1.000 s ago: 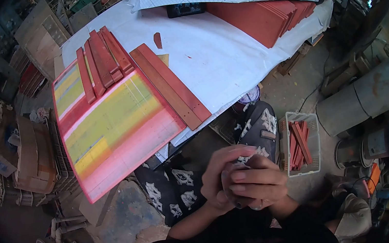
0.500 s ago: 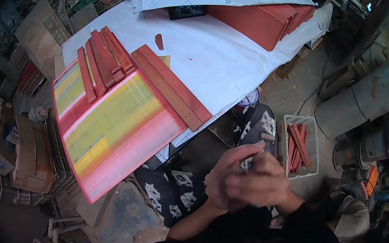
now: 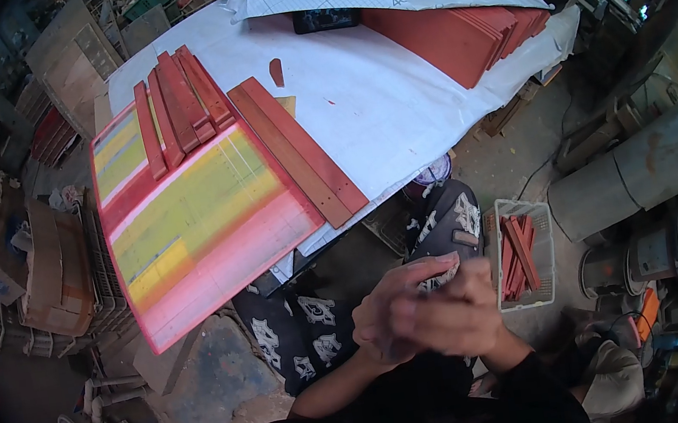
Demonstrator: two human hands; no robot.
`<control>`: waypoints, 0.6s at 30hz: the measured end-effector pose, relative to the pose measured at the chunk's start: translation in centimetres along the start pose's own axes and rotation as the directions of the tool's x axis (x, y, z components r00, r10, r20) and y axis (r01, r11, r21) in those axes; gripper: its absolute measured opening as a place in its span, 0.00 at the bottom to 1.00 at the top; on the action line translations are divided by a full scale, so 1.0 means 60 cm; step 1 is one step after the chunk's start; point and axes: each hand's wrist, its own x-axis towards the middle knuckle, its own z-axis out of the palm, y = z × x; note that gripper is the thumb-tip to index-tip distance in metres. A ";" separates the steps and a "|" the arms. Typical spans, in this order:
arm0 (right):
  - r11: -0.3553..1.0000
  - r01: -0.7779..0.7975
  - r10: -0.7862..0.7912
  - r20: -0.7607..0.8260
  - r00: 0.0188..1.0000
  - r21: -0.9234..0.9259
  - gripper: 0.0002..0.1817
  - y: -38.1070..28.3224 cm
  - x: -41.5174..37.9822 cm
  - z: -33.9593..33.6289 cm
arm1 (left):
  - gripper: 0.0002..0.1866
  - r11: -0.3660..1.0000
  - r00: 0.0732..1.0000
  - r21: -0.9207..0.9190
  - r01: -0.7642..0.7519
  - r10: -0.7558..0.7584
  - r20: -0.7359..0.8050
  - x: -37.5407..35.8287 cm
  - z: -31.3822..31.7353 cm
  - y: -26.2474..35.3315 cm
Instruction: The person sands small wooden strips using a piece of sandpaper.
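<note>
My left hand (image 3: 374, 303) and my right hand (image 3: 461, 308) are pressed together in front of my lap. My left hand is cupped, its thumb stretched to the right, and its other fingers are mostly hidden. My right hand's fingers curl over the left palm, smeared by motion. Whether anything small lies between the hands is hidden. Past them, two long red-brown wooden strips (image 3: 297, 153) lie side by side along the table edge. Several shorter red strips (image 3: 183, 103) rest on a red, yellow and pink painted board (image 3: 213, 228) to the left.
White sheeting covers the table (image 3: 396, 127). A stack of red panels (image 3: 462, 41) sits at the back under more sheeting, near a black object (image 3: 327, 20). A white plastic basket (image 3: 544, 261) with red sticks (image 3: 518, 255) stands right of my knee. Cardboard boxes (image 3: 55, 266) are at left, a grey cylinder (image 3: 628, 165) at right.
Both hands have shifted only slightly, staying together, with my right fingers moving against the left hand. The strips, board and basket have not moved.
</note>
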 end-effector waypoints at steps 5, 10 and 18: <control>0.999 0.025 -0.026 0.021 0.999 0.023 0.21 0.000 0.006 -0.004 | 0.34 0.930 0.933 -0.089 -0.357 0.360 0.020 0.010 0.002 -0.037; 0.994 0.098 -0.098 0.011 0.995 0.049 0.22 0.005 0.015 0.000 | 0.28 0.980 0.993 0.167 -0.111 0.116 -0.019 -0.010 0.011 0.038; 0.991 0.121 -0.121 -0.003 0.993 0.057 0.21 0.011 0.002 0.009 | 0.24 0.920 0.949 0.243 -0.307 0.316 0.002 -0.003 -0.007 -0.003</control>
